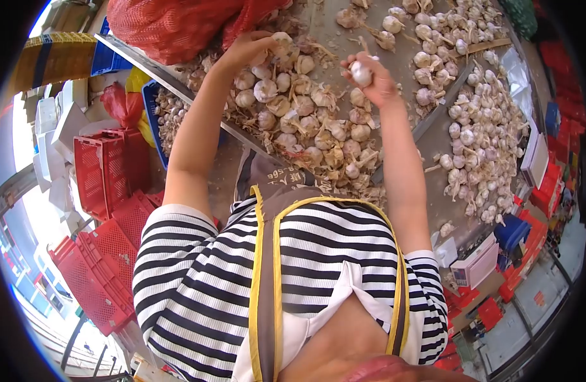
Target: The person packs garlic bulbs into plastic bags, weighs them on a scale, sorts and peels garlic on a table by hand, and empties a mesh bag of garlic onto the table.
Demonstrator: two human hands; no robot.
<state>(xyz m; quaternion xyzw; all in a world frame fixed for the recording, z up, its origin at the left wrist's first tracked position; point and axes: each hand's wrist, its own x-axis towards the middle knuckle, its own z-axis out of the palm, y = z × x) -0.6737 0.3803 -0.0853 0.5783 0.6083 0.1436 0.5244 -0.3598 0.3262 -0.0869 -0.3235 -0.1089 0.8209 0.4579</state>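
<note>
A garlic bulb (361,74) sits in my right hand (377,83), whose fingers are wrapped round it above the middle of the table. Near the top, my left hand (251,49) has its fingers closed at another pale garlic bulb (281,42), beside the red mesh sack. Below and between both hands lies a heap of garlic bulbs (286,105) mixed with loose dry skins. Some bulbs in the heap still carry stalks.
The red mesh sack (172,28) lies at the upper left. More garlic (484,140) is spread on the right, past a metal divider (442,108). Red crates (102,172) stand at the left, near a blue crate (152,114) of small garlic.
</note>
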